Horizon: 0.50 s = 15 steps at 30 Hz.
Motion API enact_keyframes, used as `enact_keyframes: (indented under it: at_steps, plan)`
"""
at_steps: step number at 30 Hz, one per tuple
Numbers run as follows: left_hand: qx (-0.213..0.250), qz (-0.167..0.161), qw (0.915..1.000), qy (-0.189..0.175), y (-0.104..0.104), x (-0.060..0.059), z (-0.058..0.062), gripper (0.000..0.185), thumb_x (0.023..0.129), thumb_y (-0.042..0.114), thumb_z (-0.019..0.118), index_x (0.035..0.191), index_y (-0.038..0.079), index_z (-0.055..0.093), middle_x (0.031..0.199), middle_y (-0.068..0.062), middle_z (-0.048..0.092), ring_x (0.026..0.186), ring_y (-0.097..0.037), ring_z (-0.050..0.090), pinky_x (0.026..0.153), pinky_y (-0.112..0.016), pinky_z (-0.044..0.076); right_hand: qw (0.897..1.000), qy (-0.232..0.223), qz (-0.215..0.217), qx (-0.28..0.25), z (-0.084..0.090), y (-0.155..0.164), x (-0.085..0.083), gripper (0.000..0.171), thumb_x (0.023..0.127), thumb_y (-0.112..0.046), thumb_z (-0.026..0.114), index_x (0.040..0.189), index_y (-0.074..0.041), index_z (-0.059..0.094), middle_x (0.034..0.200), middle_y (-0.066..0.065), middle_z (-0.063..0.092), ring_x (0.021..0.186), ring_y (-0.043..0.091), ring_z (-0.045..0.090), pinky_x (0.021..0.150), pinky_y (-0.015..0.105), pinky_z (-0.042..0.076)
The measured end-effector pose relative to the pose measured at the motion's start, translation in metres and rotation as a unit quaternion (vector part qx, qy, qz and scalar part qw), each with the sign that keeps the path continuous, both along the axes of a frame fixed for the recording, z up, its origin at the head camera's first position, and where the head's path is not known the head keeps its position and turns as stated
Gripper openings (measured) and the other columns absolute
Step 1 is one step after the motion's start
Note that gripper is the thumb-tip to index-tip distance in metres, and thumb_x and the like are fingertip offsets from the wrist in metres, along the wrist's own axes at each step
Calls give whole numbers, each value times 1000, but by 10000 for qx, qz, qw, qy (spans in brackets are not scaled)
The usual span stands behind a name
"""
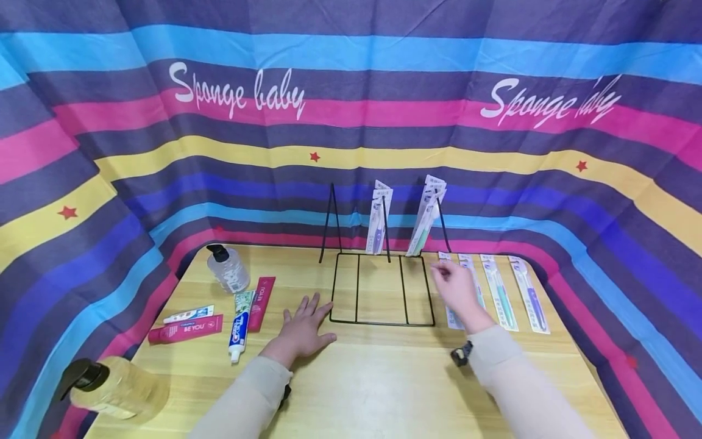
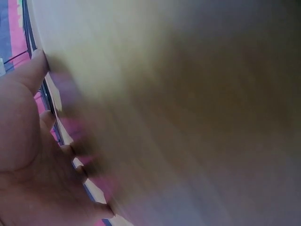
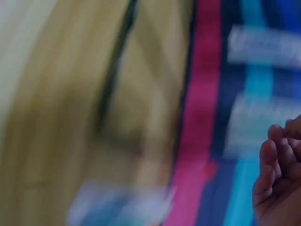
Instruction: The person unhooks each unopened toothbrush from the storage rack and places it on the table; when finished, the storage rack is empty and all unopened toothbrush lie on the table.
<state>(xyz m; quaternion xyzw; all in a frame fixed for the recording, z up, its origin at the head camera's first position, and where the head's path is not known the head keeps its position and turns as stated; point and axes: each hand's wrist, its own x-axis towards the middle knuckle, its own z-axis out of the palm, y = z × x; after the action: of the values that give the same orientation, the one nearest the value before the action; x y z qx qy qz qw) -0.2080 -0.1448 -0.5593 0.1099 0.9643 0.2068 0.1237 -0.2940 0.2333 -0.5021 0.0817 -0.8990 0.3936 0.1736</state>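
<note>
My left hand [image 1: 303, 332] lies with fingers spread on the table, its fingertips near the left side of a black wire rack [image 1: 356, 289]. Over the packaged toothbrushes at the right hovers my right hand [image 1: 456, 291], fingers loosely curled; nothing shows between them in the right wrist view. Beneath it one toothbrush pack [image 1: 454, 319] is partly covered. Beside that lie a green toothbrush pack [image 1: 500, 296] and a purple one [image 1: 529, 297]. Hanging on the rack's prongs are purple toothbrush packs [image 1: 377, 222] and green toothbrush packs [image 1: 423, 221].
Left on the table [image 1: 373, 378] are a Crest toothpaste tube [image 1: 239, 329], pink tubes [image 1: 186, 330], a small white tube [image 1: 189, 314], a clear pump bottle [image 1: 229, 271] and a large yellowish pump bottle [image 1: 128, 387]. Striped curtain [image 1: 351, 116] surrounds the back and sides.
</note>
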Motion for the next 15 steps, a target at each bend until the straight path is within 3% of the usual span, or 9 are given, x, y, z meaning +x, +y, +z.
enact_keyframes:
  at_steps: [2,5,10,15]
  plan:
    - [14,20,10000,10,0,0,0,80,100,57,67,167,26,37,177,-14,13,162,-42,7,118,-81,3,9986,217,408,-267,11,-32,-4,19,99,-6,72,113,5,75,100,19,76,86,31,70,76,42,62]
    - [-17,30,10000,20,0,0,-2,79,100,57,67,167,27,37,177,-14,13,162,-42,7,118,-81,3,9956,450,647,-497,26,-69,-16,27,98,-6,75,120,7,73,107,21,75,94,34,72,82,44,63]
    - [7,24,10000,61,0,-1,-3,80,100,56,67,167,25,37,177,-15,13,161,-43,7,118,-81,3,9951,305,455,-822,41,-105,-43,36,99,-6,73,129,12,65,118,27,71,106,40,70,95,50,58]
    - [89,54,9999,114,0,-1,-5,81,99,54,69,167,24,37,177,-16,13,161,-44,6,118,-81,1,9925,-96,142,-1212,49,-121,-53,27,101,-12,72,117,9,71,108,25,73,99,37,69,91,48,56]
